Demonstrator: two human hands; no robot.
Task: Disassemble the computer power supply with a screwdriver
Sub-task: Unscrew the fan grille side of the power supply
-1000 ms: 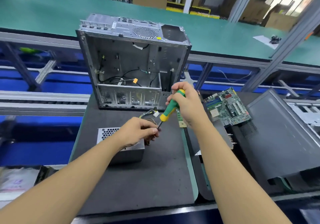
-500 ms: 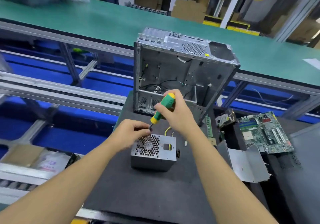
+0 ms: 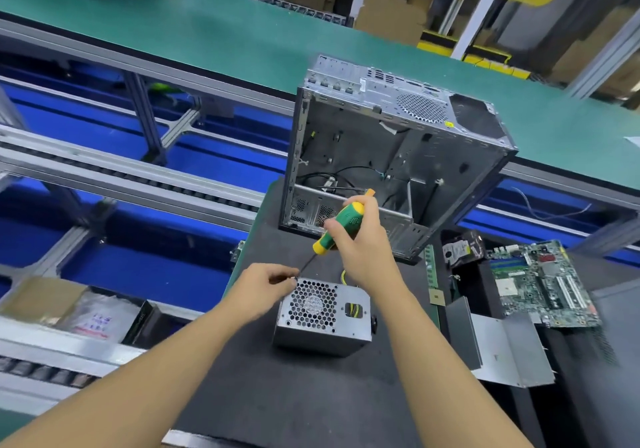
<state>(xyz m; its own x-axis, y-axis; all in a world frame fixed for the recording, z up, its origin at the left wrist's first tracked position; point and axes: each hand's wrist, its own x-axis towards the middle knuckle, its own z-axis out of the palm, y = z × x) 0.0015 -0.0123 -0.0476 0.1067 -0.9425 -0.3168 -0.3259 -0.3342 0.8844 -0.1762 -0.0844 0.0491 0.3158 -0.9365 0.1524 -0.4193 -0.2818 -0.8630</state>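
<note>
Black mat (image 3: 311, 395) now bears the power supply (image 3: 322, 330) grille-up, right hand (image 3: 363, 250) gripping the screwdriver (image 3: 337, 229), left hand (image 3: 263, 288) pinching its tip to unscrew.

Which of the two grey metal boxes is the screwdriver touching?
The small power supply with the honeycomb grille; the screwdriver tip meets its far left corner. The big open case stands behind it.

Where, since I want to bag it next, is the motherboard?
In the head view, the motherboard lies at the right, beside the hard drive, right of the power supply and the open case.
</note>
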